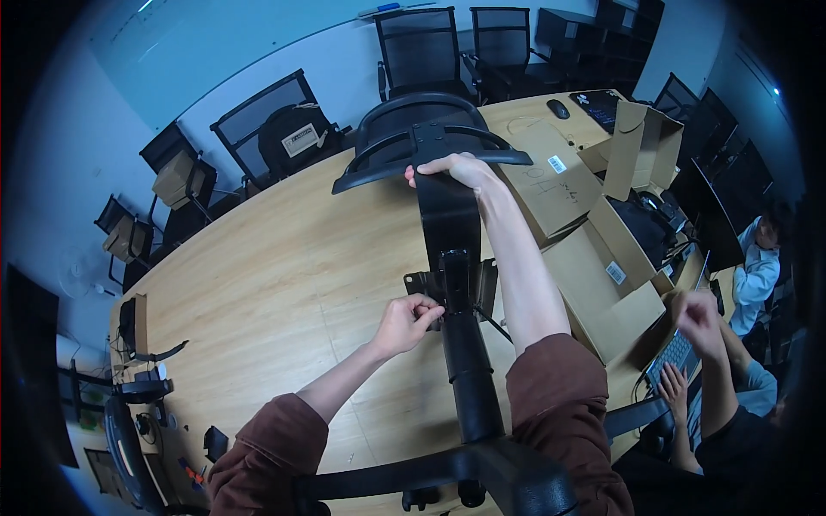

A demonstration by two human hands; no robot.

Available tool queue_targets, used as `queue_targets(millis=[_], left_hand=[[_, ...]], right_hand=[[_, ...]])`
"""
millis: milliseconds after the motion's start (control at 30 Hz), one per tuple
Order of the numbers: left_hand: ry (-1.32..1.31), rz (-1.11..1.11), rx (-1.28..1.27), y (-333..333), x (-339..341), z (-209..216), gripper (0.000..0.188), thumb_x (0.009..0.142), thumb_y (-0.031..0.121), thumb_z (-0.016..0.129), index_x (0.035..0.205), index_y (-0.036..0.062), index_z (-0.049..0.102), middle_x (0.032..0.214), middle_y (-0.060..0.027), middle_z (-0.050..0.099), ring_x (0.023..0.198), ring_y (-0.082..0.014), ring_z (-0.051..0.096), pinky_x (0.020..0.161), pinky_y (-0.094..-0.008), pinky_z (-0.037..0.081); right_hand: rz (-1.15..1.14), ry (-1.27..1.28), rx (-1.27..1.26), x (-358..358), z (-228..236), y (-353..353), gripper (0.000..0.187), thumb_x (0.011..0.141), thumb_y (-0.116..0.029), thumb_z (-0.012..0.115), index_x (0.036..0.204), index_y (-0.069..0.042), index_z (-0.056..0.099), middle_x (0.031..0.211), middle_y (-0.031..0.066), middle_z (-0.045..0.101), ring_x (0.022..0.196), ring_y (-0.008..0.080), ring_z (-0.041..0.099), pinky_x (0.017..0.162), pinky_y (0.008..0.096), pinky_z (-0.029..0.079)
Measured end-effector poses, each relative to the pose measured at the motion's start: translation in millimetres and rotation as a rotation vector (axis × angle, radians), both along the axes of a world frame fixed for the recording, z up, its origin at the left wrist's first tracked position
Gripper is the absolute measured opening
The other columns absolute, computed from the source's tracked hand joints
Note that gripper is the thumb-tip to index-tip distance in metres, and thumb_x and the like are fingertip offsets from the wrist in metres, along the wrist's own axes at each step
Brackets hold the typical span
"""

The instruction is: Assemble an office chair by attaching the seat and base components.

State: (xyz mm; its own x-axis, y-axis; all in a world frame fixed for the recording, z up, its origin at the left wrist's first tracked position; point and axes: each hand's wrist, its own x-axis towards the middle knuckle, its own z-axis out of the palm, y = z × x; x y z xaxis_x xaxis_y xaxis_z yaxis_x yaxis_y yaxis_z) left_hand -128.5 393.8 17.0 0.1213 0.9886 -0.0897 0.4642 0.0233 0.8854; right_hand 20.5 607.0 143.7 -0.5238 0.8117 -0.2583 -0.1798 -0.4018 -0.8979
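Closest to the camera is a black chair base (pixel 525 486), its legs spreading along the lower edge, with brown sleeves on either side of the hub. From it a black column (pixel 471 391) runs away over the wooden table (pixel 258 284) to a metal plate (pixel 422 282), then a wide black bracket (pixel 451 219) and a curved black frame (pixel 348 181) at the far end. So the whole chair assembly sits mid-view, between the forearms.

Right hand (pixel 460 170) is wrapped over the bracket near the frame, fingers curled around its edge. Left hand (pixel 408 323) has thumb and fingertips bunched together right by the plate; can't tell if they're pinching anything. Open cardboard boxes (pixel 604 273) sit off to the right, near a co-worker (pixel 753 279) in a light shirt.
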Motion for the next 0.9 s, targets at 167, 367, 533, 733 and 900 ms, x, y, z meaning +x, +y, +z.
queue_targets(millis=[167, 367, 533, 733, 900], left_hand=[[-0.04, -0.032, 0.047, -3.5, -2.2, -3.5, 0.019, 0.093, 0.018, 0.068, 0.094, -0.0012, 0.069, 0.068, -0.0022, 0.061, 0.059, -0.0051, 0.052, 0.054, -0.0251, 0.043], [0.044, 0.0, 0.147, -7.4, 5.9, -7.8, 0.018, 0.095, 0.016, 0.064, 0.091, -0.0017, 0.066, 0.067, -0.0052, 0.062, 0.057, -0.0083, 0.053, 0.053, -0.0277, 0.044], [-0.049, 0.095, 0.064, -10.4, 17.2, -9.0, 0.021, 0.096, 0.016, 0.061, 0.086, -0.0015, 0.064, 0.065, -0.0065, 0.063, 0.056, -0.0088, 0.054, 0.051, -0.0284, 0.043], [0.151, 0.082, 0.178, -10.0, 10.1, 3.0, 0.023, 0.09, 0.019, 0.069, 0.083, -0.0015, 0.062, 0.067, -0.0077, 0.057, 0.064, -0.0187, 0.057, 0.06, -0.0342, 0.046], [0.38, 0.143, 0.653, -9.8, 12.7, 5.6, 0.074, 0.068, 0.03, 0.087, 0.117, -0.0028, 0.044, 0.11, -0.0217, 0.048, 0.108, -0.0375, 0.047, 0.088, -0.045, 0.043]], right_hand=[[0.018, -0.021, 0.018, -1.2, 2.1, -1.8, 0.021, 0.079, -0.001, 0.065, 0.096, 0.008, 0.072, 0.09, 0.0128, 0.074, 0.079, 0.0183, 0.07, 0.078, 0.0261, 0.056], [-0.001, -0.044, 0.009, -2.3, 4.8, -5.1, 0.021, 0.079, -0.002, 0.064, 0.096, 0.008, 0.072, 0.091, 0.0123, 0.074, 0.079, 0.0176, 0.07, 0.077, 0.0258, 0.056], [0.026, -0.075, -0.006, -2.2, 4.9, -5.5, 0.021, 0.081, -0.002, 0.063, 0.097, 0.007, 0.072, 0.092, 0.0113, 0.073, 0.08, 0.0172, 0.07, 0.077, 0.0258, 0.056], [0.011, -0.094, -0.05, -4.1, 9.2, -7.9, 0.019, 0.082, -0.004, 0.063, 0.097, 0.004, 0.073, 0.091, 0.0095, 0.073, 0.077, 0.0154, 0.069, 0.075, 0.0246, 0.055], [-0.005, -0.133, -0.045, -2.8, 13.3, -11.5, 0.021, 0.082, -0.005, 0.064, 0.098, 0.004, 0.073, 0.09, 0.0099, 0.073, 0.079, 0.0159, 0.069, 0.076, 0.0246, 0.056]])
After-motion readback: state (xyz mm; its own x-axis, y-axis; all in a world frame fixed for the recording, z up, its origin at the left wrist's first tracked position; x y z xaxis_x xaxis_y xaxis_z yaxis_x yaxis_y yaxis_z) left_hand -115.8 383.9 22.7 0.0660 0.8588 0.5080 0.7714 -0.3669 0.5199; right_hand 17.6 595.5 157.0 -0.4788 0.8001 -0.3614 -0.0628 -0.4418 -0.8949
